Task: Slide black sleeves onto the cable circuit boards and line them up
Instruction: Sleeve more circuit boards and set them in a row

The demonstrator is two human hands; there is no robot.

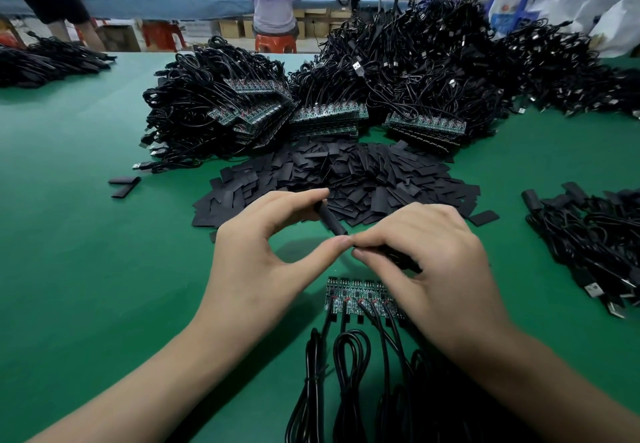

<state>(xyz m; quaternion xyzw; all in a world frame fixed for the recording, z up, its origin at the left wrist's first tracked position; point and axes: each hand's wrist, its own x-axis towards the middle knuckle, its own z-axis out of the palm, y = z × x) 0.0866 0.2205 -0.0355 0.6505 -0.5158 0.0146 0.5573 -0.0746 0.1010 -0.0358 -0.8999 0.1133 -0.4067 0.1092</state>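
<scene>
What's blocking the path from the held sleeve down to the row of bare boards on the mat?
Only the right hand, which overhangs the row's right end. The sleeve, pinched by the left hand, has nothing visible between it and the left boards.

So the sleeve pile (346, 179) is sitting mid-table (69, 234), with big cable heaps (398, 71) piling up right behind it. A row of boards (360, 298) is lying in front of the pile, leads (349, 373) trailing toward the near edge. Two stray sleeves (124, 186) are lying off left, and another cable bunch (588, 241) is sitting off right.
</scene>
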